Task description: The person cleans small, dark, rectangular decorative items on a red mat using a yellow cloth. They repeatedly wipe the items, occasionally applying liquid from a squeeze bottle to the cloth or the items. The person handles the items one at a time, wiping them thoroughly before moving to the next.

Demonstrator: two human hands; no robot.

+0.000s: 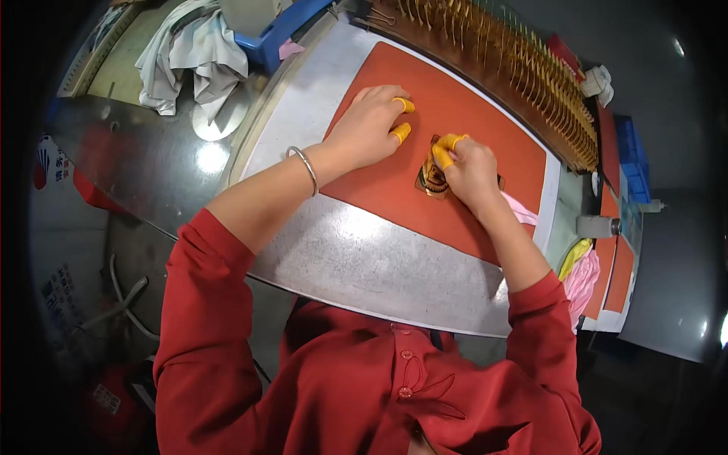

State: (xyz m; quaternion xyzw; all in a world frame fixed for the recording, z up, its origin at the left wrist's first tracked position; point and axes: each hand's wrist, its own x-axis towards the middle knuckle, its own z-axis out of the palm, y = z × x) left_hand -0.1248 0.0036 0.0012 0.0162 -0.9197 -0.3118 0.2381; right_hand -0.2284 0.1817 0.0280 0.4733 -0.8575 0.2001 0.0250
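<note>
One gold plate underlies bunched right fingers, grip obscured; left fingers parted, empty.

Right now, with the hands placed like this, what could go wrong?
The plate could slide on the mat: the right hand is on it, but the left hand is apart from it. Its shiny surface might get smudged, since only some fingertips wear yellow finger cots. The pink cloth lies close by the right forearm, which might drag it.
</note>
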